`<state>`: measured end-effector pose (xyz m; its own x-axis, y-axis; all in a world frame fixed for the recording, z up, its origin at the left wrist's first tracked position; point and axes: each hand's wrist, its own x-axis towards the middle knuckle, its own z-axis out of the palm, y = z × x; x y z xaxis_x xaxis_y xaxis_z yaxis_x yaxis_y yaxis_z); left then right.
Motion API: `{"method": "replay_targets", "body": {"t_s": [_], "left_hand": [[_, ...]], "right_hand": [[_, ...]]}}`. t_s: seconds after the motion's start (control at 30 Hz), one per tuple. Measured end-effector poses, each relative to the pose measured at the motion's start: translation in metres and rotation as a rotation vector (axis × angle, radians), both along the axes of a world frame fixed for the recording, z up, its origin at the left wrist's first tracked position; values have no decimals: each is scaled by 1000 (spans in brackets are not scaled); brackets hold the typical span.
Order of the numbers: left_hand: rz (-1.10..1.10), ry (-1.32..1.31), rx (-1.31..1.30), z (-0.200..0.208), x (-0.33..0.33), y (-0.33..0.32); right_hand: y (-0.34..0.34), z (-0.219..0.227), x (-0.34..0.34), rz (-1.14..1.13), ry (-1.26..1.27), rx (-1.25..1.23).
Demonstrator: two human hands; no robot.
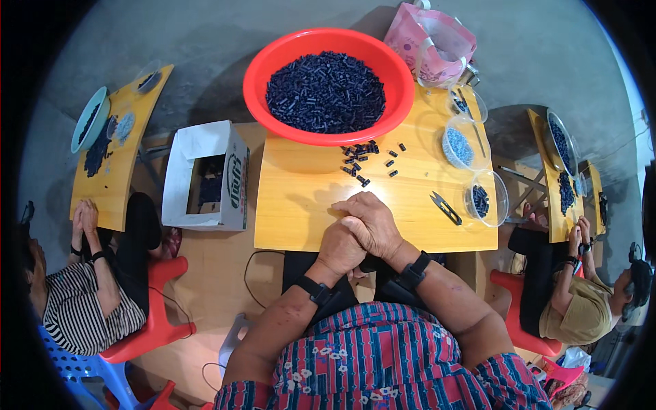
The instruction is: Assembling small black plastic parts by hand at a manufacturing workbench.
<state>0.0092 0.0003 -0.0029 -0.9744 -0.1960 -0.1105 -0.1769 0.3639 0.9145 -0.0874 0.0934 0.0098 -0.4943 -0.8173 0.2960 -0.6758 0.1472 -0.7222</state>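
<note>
At the near edge of the yellow table (294, 225) my two hands are clasped together. My right hand (374, 220) lies over my left hand (342, 247), its fingers closed round it. The fingers of my left hand are mostly hidden beneath, so its grip cannot be made out. Beyond the hands lie several loose short black tube-shaped parts (357, 164). Behind these stands a big red basin (256, 113) heaped with dark parts of the same kind. To the right of my hands, touching neither, rests a pair of small black thread snips (445, 208).
Along the table's right side stand clear bowls: one with dark parts (481, 201), one with light blue pieces (459, 146). A pink bag (430, 44) is at the back right. A white carton (198, 143) stands left. Seated people (99, 301) work at side tables.
</note>
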Motion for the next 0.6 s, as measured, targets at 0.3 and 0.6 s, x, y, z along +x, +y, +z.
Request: {"method": "replay_targets", "body": {"t_s": [0.3,0.6], "left_hand": [[86,93,-16,-22,1,3],[87,102,79,-42,2,7]], "right_hand": [[-2,1,1,11,-28,25],[-2,0,2,16,-40,40]]}}
